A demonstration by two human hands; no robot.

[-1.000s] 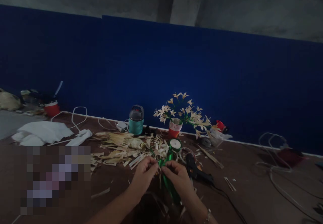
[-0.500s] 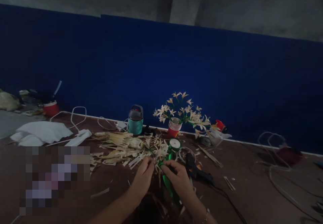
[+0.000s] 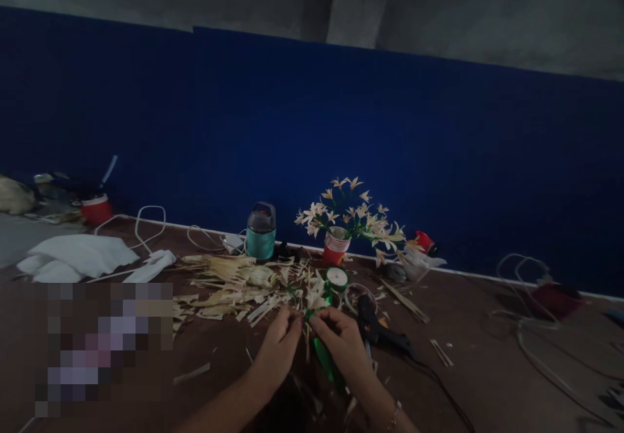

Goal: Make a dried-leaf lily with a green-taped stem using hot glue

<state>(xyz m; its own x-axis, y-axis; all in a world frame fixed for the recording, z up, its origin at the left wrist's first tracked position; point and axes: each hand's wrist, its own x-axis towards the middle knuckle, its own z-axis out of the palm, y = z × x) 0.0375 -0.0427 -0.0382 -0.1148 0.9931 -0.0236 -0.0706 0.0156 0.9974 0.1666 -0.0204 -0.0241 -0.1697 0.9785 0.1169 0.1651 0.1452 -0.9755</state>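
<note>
Low in the middle, my left hand and my right hand face each other with fingertips pinched. A pale, handmade-looking flower stands between them, with green wrapping at its base. My left fingertips close on the flower's base, partly hidden by the fingers. Those of my right hand pinch the green ribbon there. A shiny wide green strip lies below, partly behind my right hand. Just beyond the hands is a green-edged ribbon spool with a white face.
Dry husk pieces spread to the left. A black glue gun with its cord lies right of my right hand. Behind stand a red-and-white cup of pale flowers and a teal container. White cloth lies far left.
Both hands stay nearly in place, still pinching. The flower between them has turned slightly and sits a little closer to my right fingertips.
</note>
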